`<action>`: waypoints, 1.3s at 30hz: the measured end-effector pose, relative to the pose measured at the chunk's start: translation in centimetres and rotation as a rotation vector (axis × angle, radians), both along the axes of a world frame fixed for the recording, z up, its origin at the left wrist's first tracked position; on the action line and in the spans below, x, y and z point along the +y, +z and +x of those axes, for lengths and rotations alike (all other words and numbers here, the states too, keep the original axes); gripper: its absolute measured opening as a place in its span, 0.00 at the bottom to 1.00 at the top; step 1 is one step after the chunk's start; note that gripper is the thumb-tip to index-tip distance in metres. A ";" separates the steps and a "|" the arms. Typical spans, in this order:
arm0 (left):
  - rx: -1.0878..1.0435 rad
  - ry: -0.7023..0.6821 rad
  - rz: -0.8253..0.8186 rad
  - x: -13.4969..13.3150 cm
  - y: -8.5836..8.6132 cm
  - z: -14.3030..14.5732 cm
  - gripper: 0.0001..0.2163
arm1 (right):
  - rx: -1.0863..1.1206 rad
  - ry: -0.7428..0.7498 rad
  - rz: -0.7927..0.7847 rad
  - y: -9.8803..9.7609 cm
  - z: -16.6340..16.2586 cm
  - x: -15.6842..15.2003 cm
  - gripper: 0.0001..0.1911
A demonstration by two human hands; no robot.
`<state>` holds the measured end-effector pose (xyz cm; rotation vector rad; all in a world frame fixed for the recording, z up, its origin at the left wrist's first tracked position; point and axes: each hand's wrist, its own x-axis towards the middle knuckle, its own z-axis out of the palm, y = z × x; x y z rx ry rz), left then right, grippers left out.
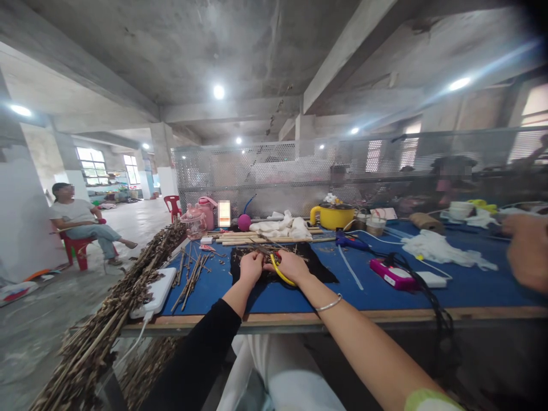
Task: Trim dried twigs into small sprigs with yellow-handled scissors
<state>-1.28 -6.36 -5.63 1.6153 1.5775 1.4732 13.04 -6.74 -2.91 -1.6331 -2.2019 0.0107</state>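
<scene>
My left hand (250, 267) is closed, its fingers pinched on a thin dry twig (262, 249) over a black cloth (314, 268) on the blue table (377, 288). My right hand (291, 266) is closed round yellow-handled scissors (280, 273), their blades pointing at the twig between the two hands. A silver bangle (329, 304) sits on my right wrist. A black sleeve covers my left forearm.
A long heap of dry twigs (124, 299) lies along the table's left edge beside a white power bank (158, 291). Behind are wooden sticks (257, 237), white rags (282, 226), a yellow pot (333, 216), a blue glue gun (349, 241), a pink device (391, 274). A person (81, 220) sits at left; another person's hand (528, 251) at right.
</scene>
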 end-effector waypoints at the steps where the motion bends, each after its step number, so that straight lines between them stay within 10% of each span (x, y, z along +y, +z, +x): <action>1: 0.022 0.004 0.005 0.1 -0.1 -0.1 0.14 | 0.002 0.000 -0.012 0.0 0.0 0.0 0.32; 39: 0.141 0.007 0.039 0.0 0.1 0.0 0.12 | 0.014 0.022 0.003 -0.5 0.0 0.2 0.32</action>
